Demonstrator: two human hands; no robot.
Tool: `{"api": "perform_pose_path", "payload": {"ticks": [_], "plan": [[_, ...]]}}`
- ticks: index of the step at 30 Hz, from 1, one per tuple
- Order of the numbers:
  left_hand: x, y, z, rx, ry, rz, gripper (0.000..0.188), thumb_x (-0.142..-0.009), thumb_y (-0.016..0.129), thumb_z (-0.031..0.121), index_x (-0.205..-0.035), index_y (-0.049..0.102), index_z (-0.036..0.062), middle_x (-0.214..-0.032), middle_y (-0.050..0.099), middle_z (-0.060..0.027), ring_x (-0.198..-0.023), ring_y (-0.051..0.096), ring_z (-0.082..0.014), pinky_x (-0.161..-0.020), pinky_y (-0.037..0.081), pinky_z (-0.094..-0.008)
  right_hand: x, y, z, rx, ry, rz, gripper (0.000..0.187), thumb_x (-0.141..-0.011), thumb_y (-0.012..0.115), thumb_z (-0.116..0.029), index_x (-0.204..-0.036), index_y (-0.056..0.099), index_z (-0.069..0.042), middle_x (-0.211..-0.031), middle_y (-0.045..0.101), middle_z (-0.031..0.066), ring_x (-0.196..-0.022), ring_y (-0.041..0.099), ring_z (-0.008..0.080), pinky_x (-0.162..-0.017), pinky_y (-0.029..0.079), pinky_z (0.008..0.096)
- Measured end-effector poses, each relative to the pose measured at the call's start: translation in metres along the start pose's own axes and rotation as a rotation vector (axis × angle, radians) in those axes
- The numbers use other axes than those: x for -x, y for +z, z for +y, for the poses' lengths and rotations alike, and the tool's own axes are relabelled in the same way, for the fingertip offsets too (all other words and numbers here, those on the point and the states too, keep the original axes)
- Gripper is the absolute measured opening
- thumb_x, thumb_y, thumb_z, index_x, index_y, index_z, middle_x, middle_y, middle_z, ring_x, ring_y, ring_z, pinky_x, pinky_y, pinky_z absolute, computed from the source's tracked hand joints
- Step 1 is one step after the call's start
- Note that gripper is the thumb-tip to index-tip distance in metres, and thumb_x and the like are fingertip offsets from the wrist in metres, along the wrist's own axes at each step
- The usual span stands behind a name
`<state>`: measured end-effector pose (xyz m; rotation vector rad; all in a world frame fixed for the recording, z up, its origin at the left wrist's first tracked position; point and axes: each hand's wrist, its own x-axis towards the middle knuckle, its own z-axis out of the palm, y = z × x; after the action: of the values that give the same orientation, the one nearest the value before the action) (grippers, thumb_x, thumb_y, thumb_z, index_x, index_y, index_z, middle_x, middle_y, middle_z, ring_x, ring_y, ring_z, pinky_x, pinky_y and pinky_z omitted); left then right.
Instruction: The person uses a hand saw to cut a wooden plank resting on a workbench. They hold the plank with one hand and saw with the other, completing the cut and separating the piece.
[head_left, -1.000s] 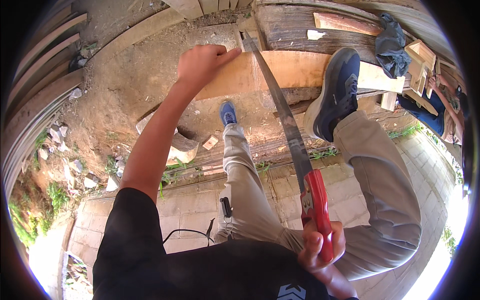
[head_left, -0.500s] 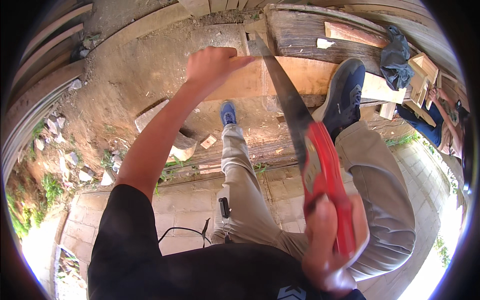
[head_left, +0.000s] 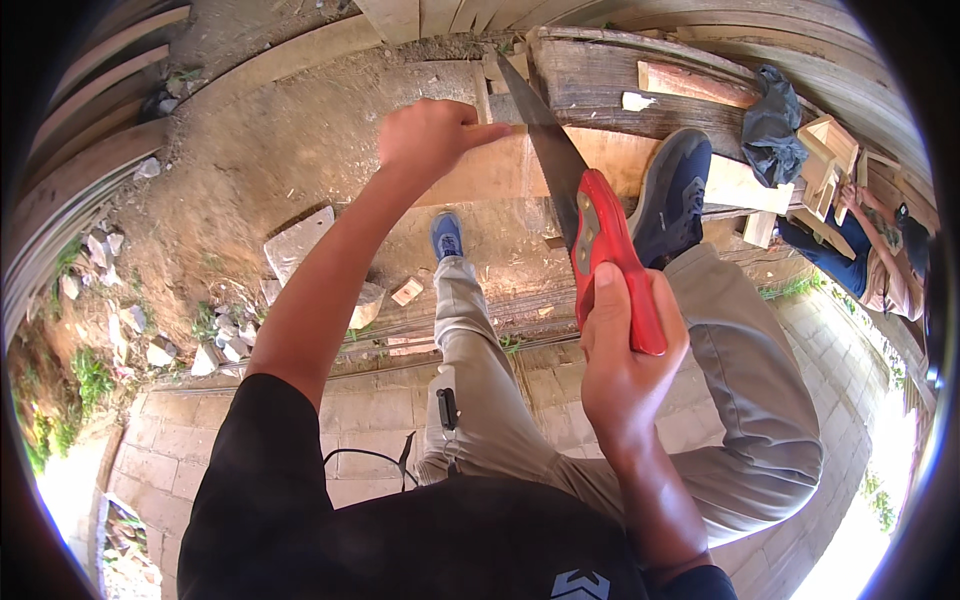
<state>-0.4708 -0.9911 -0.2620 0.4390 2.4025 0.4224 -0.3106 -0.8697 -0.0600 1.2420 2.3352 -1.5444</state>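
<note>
A hand saw [head_left: 610,260] with a red handle is gripped in my right hand [head_left: 630,365], its long grey blade slanting away to the upper left. The blade crosses a flat wooden plank [head_left: 485,182], lying at the plank's far edge. My left hand [head_left: 425,140] is closed around the plank just left of the blade, its thumb laid along the far edge. Right of the cut, my right shoe [head_left: 680,195] rests on the plank, which lies on a weathered timber stack. Below the plank's left part, my other shoe [head_left: 447,237] stands on the ground.
Dark weathered boards [head_left: 610,95] lie beyond the plank. A black plastic bag [head_left: 773,130] sits to the right, near a wooden frame [head_left: 830,150] handled by another person [head_left: 880,245]. Stone rubble [head_left: 230,335] and a concrete slab [head_left: 300,240] are at the left.
My right hand has pushed the saw forward, away from my body, so its handle is much closer to the plank. My left hand keeps its hold at the plank.
</note>
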Motion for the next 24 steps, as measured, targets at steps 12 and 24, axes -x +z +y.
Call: {"api": "perform_pose_path", "payload": {"ticks": [12,24], "plan": [[-0.009,-0.001,0.002,0.067,0.0,-0.093,0.065,-0.082,0.056,0.077,-0.069,0.068,0.0137,-0.073,0.067,-0.0078,-0.075,0.067,-0.0267,-0.069,0.052,-0.0422,0.027,0.005,0.089,-0.314,-0.071,0.069,0.015,-0.096,0.062,-0.011,-0.086,0.057,-0.001,-0.066,0.053,0.0008,-0.06,0.043,0.0054,-0.052,0.035,0.0258],[-0.019,0.013,-0.002,0.001,0.002,-0.022,0.067,-0.08,0.054,0.081,-0.073,0.069,0.0161,-0.077,0.07,-0.004,-0.078,0.07,-0.0254,-0.068,0.053,-0.0414,-0.085,0.001,-0.073,-0.097,0.088,-0.248,0.036,-0.095,0.066,-0.035,-0.072,0.059,-0.008,-0.056,0.045,-0.0042,-0.046,0.041,0.006,-0.046,0.033,0.0239]]}}
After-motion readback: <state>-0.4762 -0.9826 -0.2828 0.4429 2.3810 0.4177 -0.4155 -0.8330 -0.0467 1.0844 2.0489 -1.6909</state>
